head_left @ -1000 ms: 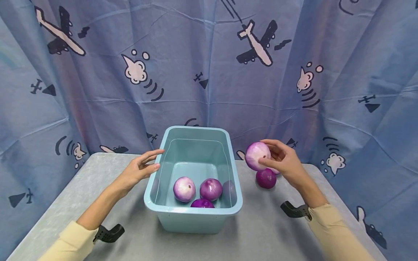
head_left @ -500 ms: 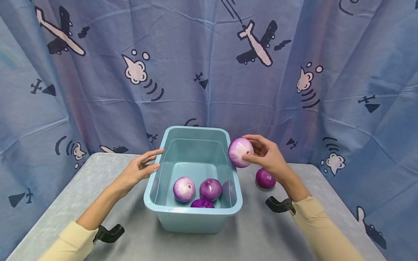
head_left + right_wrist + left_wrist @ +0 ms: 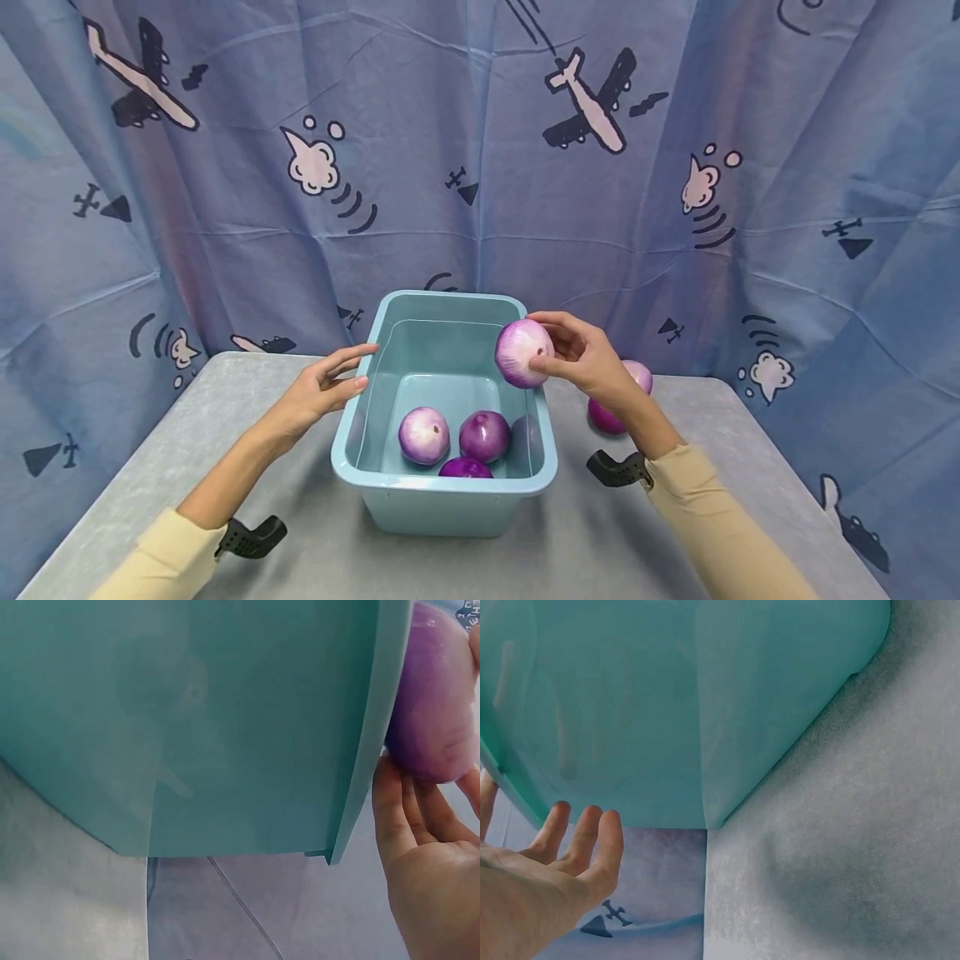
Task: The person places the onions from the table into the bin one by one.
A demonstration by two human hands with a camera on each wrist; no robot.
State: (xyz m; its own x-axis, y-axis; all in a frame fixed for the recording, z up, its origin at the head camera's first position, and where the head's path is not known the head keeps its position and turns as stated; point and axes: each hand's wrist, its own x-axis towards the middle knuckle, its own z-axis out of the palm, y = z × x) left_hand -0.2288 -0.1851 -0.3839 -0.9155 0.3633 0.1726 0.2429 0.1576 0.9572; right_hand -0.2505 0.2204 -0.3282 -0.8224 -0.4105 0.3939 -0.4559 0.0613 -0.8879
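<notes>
My right hand grips a pale purple onion between thumb and fingers, over the right rim of a teal plastic bin. The right wrist view shows the held onion partly behind the bin's rim. At the bin's left side, my left hand has its fingertips right at the rim, fingers loosely extended and holding nothing. Inside the bin lie a pale onion, a purple onion and a dark purple onion, partly hidden by the front wall.
Right of the bin, a dark purple onion and a paler onion sit on the grey table, partly hidden by my right forearm. A blue curtain printed with airplanes hangs behind the table.
My right hand has carried the pale onion leftward from above the onions on the table to over the bin's right rim. The left hand has stayed in place.
</notes>
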